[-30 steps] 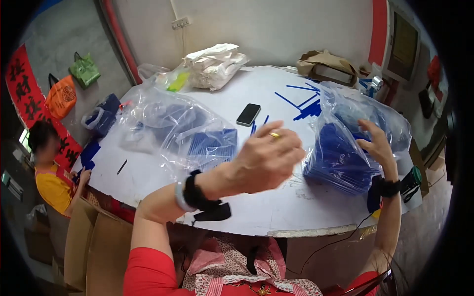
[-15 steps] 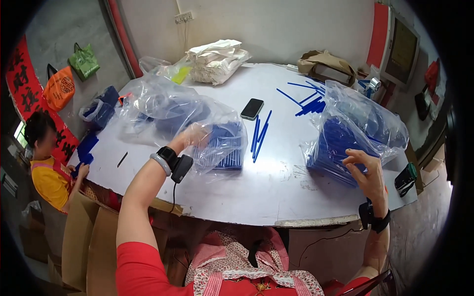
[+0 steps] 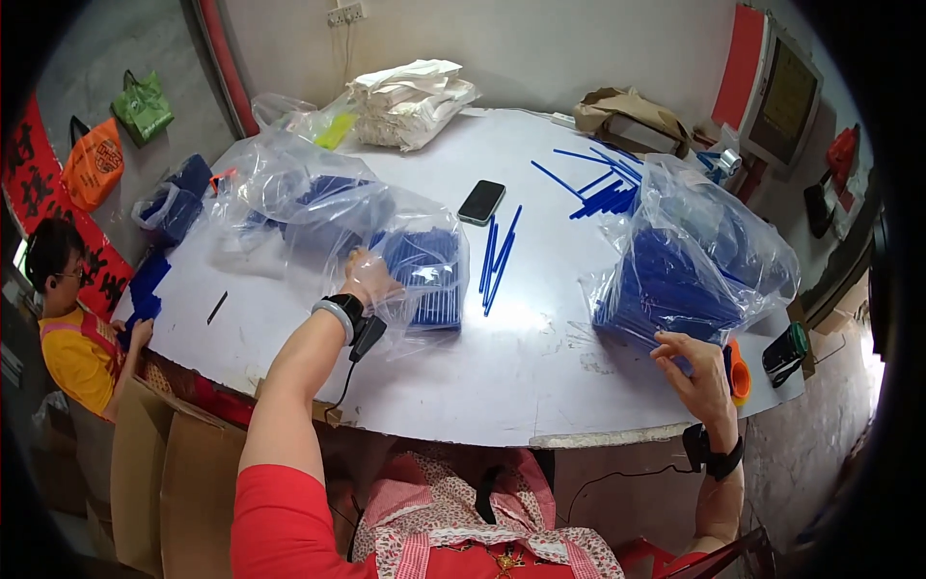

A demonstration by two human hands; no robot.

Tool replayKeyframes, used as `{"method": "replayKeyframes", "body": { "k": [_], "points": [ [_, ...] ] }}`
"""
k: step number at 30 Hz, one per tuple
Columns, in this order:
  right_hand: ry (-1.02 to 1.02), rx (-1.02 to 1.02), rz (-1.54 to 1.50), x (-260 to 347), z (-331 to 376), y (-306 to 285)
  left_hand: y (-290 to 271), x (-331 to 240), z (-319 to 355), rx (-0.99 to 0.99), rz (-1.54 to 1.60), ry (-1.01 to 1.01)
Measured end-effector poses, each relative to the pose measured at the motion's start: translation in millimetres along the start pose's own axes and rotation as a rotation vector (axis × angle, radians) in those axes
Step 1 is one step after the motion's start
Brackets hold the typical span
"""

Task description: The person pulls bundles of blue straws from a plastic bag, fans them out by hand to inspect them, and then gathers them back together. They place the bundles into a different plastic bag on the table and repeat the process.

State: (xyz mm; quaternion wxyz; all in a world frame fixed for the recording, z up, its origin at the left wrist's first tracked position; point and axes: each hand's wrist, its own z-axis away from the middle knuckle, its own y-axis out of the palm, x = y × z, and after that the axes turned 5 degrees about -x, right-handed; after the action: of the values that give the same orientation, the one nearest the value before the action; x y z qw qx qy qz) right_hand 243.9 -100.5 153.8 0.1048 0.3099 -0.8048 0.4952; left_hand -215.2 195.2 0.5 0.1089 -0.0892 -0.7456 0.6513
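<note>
My left hand is closed on the loose mouth of a clear plastic bag, left of the table's middle. Inside that bag stands a dense block of thin blue strips. My right hand hovers by the near edge of another clear bag, its fingers apart and curved, with nothing visible in them. That second bag holds a big stack of blue strips. Just beside my right hand an orange ring-shaped thing shows, partly hidden by the hand.
Loose blue strips and a phone lie between the bags, and more strips farther back. Also on the table are a white bundle, a brown paper bag and a dark cup-like item. A co-worker sits left.
My left hand has drawn back toward me from over the blue strips to the bag's mouth. My right hand has lowered slightly, and the orange ring-shaped thing has come into sight beside it.
</note>
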Motion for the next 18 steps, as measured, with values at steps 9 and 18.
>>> {"method": "replayKeyframes", "body": {
  "k": [9, 18],
  "points": [
    [-0.038, 0.028, 0.020, -5, 3, 16, -1, 11, -18, 0.058, 0.125, -0.072],
    [-0.009, 0.057, -0.042, -5, 23, 40, 15, -9, -21, -0.356, 0.114, -0.252]
  ]
}}
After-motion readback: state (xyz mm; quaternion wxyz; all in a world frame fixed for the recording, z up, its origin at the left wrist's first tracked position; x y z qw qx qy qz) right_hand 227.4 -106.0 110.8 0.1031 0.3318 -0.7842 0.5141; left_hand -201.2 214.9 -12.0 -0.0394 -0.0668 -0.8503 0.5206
